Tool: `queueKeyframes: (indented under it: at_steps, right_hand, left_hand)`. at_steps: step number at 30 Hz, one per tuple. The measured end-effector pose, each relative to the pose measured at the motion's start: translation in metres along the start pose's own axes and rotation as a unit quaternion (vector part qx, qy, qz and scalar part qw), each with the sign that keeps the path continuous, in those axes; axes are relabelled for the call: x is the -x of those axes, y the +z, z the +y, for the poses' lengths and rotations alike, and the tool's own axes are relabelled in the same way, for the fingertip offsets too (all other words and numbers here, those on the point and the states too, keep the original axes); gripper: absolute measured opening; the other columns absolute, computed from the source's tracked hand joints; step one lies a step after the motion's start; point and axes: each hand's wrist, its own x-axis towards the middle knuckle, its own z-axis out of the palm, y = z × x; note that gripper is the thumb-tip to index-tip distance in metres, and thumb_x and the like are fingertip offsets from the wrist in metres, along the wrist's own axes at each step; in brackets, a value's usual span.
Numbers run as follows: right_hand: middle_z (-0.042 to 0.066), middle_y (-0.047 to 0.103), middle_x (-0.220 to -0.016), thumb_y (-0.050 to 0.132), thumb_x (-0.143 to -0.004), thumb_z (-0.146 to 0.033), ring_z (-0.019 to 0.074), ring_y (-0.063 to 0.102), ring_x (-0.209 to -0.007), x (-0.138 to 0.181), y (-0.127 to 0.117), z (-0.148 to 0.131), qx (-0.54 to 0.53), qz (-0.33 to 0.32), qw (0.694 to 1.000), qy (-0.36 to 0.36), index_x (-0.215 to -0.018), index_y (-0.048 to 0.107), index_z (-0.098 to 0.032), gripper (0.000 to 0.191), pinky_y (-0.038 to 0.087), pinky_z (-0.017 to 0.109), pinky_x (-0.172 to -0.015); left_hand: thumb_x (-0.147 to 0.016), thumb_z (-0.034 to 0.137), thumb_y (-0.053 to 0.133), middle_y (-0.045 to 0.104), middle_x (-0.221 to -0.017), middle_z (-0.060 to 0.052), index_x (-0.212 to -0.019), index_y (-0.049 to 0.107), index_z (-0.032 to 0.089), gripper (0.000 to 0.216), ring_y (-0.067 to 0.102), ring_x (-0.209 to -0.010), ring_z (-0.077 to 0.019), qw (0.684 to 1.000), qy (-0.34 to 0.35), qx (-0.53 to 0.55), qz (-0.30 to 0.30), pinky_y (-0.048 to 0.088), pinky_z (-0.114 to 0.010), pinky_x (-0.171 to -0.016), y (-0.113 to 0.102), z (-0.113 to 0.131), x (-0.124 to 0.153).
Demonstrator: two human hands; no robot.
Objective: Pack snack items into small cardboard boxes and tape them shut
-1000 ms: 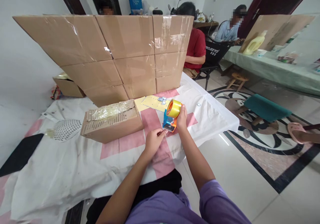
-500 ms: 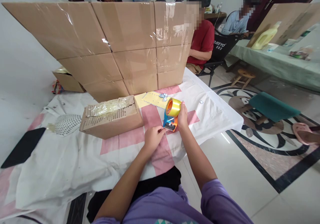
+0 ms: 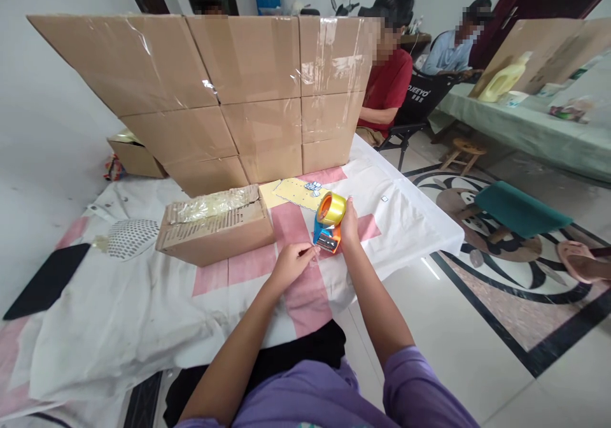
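My right hand (image 3: 350, 227) is wrapped round the side of a tape dispenser (image 3: 327, 242) with a blue and orange body. A roll of yellowish packing tape (image 3: 336, 209) sits on its upper part. Close to the dispenser's lower cutting end, my left hand (image 3: 289, 266) pinches the loose end of the tape, which barely shows between the fingertips. To the left of both hands stands a closed cardboard box (image 3: 229, 240), its top covered with shiny tape. A yellow printed sheet (image 3: 292, 192) lies flat behind the dispenser.
A tall cardboard panel (image 3: 260, 65) stands along the table's far side. On the white and pink cloth (image 3: 248, 272) lie a white perforated piece (image 3: 131, 238) and a black flat thing (image 3: 48, 278). A person in red (image 3: 391, 90) sits behind; a green-topped stool (image 3: 522, 208) is at right.
The dispenser has tilted slightly, and my left hand has shifted a little down and away from its cutting end. The view has tipped slightly; the box stays put on the cloth.
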Motion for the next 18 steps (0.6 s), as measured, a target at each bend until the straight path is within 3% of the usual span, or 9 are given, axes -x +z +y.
queueKeyframes:
  at_steps: [8,14,18]
  right_hand:
    - [0.003,0.077,-0.083,0.054,-0.092,-0.063,0.0196,0.075,-0.074,-0.0093,-0.0008,0.0099,-0.059,-0.030,0.996,0.054,-0.095,0.068,-0.019,0.047,0.061,0.029,-0.067]
    - [0.002,0.077,-0.077,0.054,-0.093,-0.063,0.0188,0.075,-0.066,-0.0041,0.0019,0.0083,-0.059,-0.032,0.997,0.049,-0.091,0.068,-0.019,0.046,0.060,0.028,-0.062]
    - [0.001,0.076,-0.075,0.056,-0.092,-0.063,0.0175,0.073,-0.064,-0.0050,0.0017,0.0094,-0.048,-0.020,0.997,0.051,-0.088,0.068,-0.020,0.045,0.060,0.027,-0.059]
  left_hand:
    - [-0.094,0.038,0.055,0.065,-0.065,-0.001,-0.068,0.069,0.020,0.034,0.052,-0.063,-0.0144,0.994,0.002,-0.081,0.072,0.026,-0.027,-0.062,0.0035,0.0021,-0.0010]
    - [-0.088,0.046,0.067,0.070,-0.068,0.000,-0.080,0.076,0.021,0.028,0.056,-0.063,-0.0134,0.994,0.002,-0.071,0.084,0.032,-0.025,-0.062,0.0066,0.0060,0.0017]
    - [-0.086,0.048,0.070,0.066,-0.062,0.002,-0.070,0.072,0.020,0.032,0.055,-0.060,-0.0129,0.993,-0.014,-0.076,0.093,0.031,-0.025,-0.060,0.0092,0.0091,0.0024]
